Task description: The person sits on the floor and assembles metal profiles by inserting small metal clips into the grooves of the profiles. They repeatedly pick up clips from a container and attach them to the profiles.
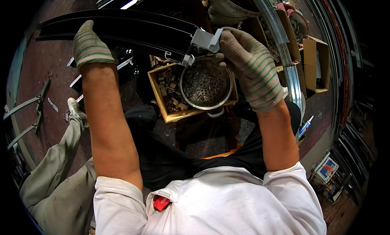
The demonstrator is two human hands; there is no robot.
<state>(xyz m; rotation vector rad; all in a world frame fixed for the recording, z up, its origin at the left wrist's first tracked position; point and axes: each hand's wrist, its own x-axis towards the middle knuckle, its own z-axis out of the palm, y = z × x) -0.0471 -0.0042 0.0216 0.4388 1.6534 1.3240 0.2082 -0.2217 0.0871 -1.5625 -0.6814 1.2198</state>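
A long black metal profile (pixel 134 29) with a channelled, cut end stretches across in front of me. My left hand (pixel 94 46), in a knitted glove with green stripes, holds it towards its left end; the thumb shows and the other fingers are hidden behind the profile. At the right end, my gloved right hand (pixel 254 68) pinches a small silver-grey angled metal piece (pixel 205 39) against the profile. How far this piece sits inside the channel, I cannot tell. Below the profile's end sits a round metal strainer (pixel 182 86) with many small metal bits in it.
The strainer rests on a wooden box (pixel 170 118) of small tan blocks. Cardboard boxes (pixel 316 64) and long metal strips (pixel 293 84) line the right side. A blue-and-white tube (pixel 305 127) lies there. Another person's trousered leg (pixel 61 153) is at left.
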